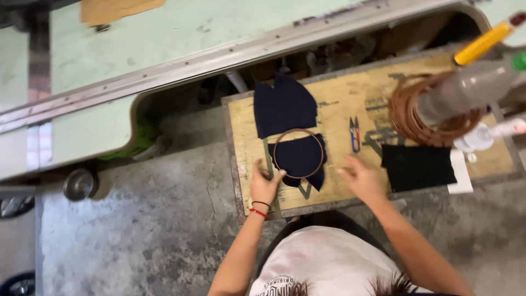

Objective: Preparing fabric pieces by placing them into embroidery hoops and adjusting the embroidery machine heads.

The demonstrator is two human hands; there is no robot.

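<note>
Pressing down at the lower left edge of a thin brown ring, the left hand has its fingers bunched narrow and touching the ring's rim where it lies on a dark navy fabric piece. Whether they actually pinch the ring or only rest against it I cannot tell from up here. The right hand hovers just beyond the cloth's right edge, fingers loosely spread and holding nothing.

The ring lies flat on the yellowish tabletop, directly ahead of the left fingers and to the inner side of the right ones. Being round, it has no real long axis and points nowhere; its open face looks straight up. The cloth beneath it runs wider across than deep, its ragged lower corner aimed back toward the person.

To my eye, doing this well means keeping the ring flat and the cloth smooth beneath it, with the left fingers steadying the rim while the right hand comes in from the far side so nothing skews.

A second, larger dark fabric piece sits just past the ring, away from both hands. Small snips lie beyond the right fingers, a black rectangle of cloth further right, and a coil of brown rings beyond that.
</note>
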